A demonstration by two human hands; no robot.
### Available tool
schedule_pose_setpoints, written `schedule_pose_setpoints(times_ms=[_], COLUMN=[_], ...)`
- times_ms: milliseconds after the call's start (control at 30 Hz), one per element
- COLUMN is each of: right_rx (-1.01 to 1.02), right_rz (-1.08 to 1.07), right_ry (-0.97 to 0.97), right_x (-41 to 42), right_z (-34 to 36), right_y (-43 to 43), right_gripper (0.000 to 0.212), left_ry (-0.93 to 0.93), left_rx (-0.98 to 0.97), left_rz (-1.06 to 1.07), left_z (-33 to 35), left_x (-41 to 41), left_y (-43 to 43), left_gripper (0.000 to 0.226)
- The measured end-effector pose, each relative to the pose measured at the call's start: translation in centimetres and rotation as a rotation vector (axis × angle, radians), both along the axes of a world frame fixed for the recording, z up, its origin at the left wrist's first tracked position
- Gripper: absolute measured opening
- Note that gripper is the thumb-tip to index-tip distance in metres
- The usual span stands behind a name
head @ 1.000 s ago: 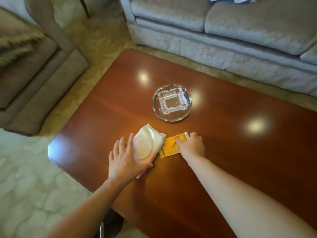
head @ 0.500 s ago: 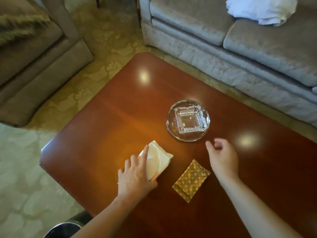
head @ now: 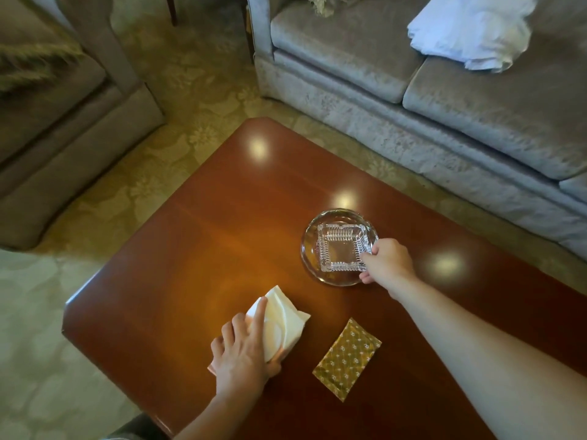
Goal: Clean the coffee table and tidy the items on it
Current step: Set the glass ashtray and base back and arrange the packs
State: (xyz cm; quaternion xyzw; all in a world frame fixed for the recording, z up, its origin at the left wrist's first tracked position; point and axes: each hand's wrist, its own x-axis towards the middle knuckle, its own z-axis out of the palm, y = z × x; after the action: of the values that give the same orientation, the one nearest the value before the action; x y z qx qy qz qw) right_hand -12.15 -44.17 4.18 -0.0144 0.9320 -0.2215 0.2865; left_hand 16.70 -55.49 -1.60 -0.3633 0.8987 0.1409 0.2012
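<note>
Cut-glass square ashtray (head: 341, 246), right of centre frame, is gripped at its right corner by the right hand (head: 387, 260), fingers curled over the rim and hiding that corner. It sits in a round glass dish (head: 309, 262). At lower centre, the left hand (head: 243, 350) clasps a folded white cloth (head: 282, 322), forefinger straight along it, covering its near end. A gold patterned packet (head: 347, 358) lies between the arms, long axis lower left to upper right. The glossy wooden coffee table (head: 222, 217) is cut off at right; a grey sofa (head: 444, 106) stands beyond.
</note>
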Motion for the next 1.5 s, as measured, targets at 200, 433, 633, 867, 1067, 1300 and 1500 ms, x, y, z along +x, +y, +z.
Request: schedule_pose_setpoints(times_ms=[200, 433, 633, 867, 1067, 1300, 1500], right_rx=[-0.188, -0.331, -0.327, -0.347, -0.055, -0.216, -0.09], right_rz=[-0.028, -0.132, -0.101, -0.006, -0.254, -0.519, -0.348], right_ry=[0.101, 0.126, 0.184, 0.201, 0.319, -0.143, -0.094], right_x=[1.9, 2.9, 2.9, 3.2, 2.6, 3.8, 2.7], right_z=[0.5, 0.3, -1.0, -1.3, -2.2, -3.7, -4.4], right_y=[0.7, -2.5, -7.1, -9.6, -1.0, 0.1, -0.8], right_gripper=[0.027, 0.025, 0.031, 0.046, 0.046, 0.048, 0.027], left_ry=[-0.064, 0.575, 0.679, 0.685, 0.655, 0.631, 0.589], left_rx=[0.057, 0.309, 0.653, 0.602, 0.475, 0.441, 0.439], left_rz=[-0.024, 0.299, 0.499, 0.659, 0.591, 0.536, 0.463], left_z=[1.5, 5.6, 5.3, 2.5, 1.5, -0.4, -1.1], left_x=[-0.4, -10.7, -17.4, -19.4, -21.9, -22.7, -21.6], left_y=[-0.6, -2.4, -9.1, -16.5, -21.9, -23.8, -23.8], left_gripper=[0.129, 0.095, 0.044, 0.009, 0.02, 0.022, 0.019])
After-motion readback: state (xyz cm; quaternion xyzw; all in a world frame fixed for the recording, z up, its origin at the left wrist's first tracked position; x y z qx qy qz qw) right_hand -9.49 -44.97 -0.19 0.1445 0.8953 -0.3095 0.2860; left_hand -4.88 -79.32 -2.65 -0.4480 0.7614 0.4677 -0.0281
